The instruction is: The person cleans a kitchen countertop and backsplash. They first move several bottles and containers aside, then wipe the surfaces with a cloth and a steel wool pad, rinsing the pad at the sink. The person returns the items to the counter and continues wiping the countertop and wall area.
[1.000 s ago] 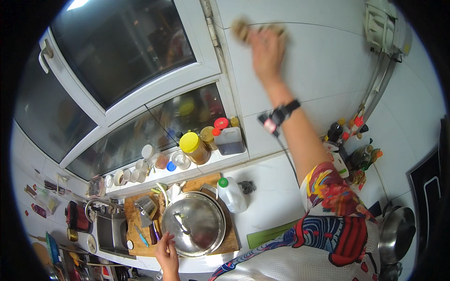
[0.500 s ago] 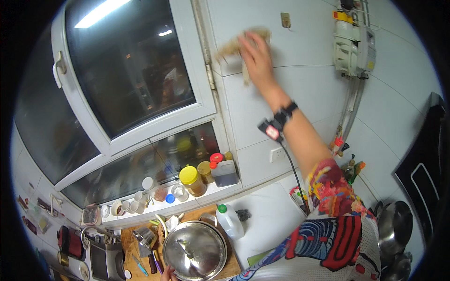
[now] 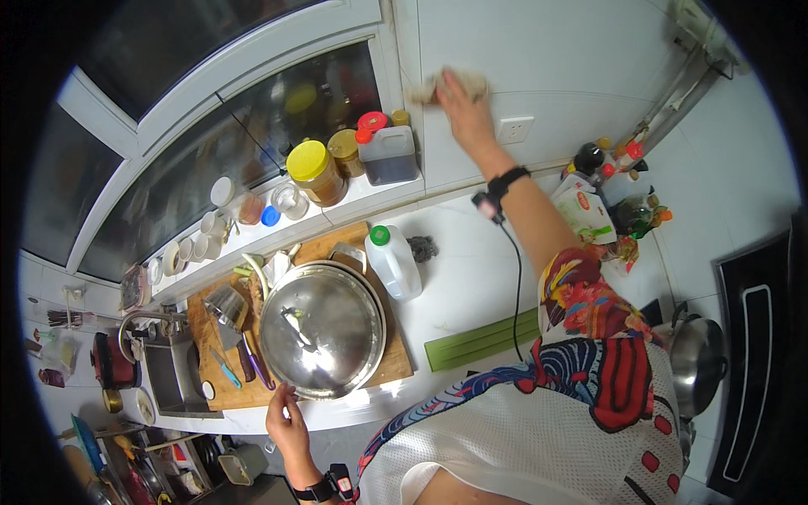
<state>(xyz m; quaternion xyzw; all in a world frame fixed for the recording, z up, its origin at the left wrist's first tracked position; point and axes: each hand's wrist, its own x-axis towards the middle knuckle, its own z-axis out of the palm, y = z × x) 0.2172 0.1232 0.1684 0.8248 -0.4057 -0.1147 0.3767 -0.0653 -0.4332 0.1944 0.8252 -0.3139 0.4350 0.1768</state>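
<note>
My right hand (image 3: pixel 459 111) is stretched up to the white tiled wall (image 3: pixel 555 59), pressing a beige cloth (image 3: pixel 438 84) flat against it, just left of a wall socket (image 3: pixel 514 130). My left hand (image 3: pixel 286 419) rests on the front edge of the counter, its fingertips touching the rim of a big steel lid (image 3: pixel 322 328). The lid covers a pan on a wooden cutting board (image 3: pixel 396 360). A white plastic bottle with a green cap (image 3: pixel 392 261) stands just right of the lid.
Jars, a yellow-lidded jar (image 3: pixel 316 172) and a dark jug (image 3: pixel 387 153) line the window sill. Sauce bottles (image 3: pixel 610 189) stand at the right. A green strip (image 3: pixel 480 341) lies on the counter, a steel pot (image 3: pixel 699 362) sits by the hob, and a sink (image 3: pixel 168 370) is left.
My right hand has slid the cloth down and to the left across the wall tiles. The view has tilted downward, so the counter and my left hand show again.
</note>
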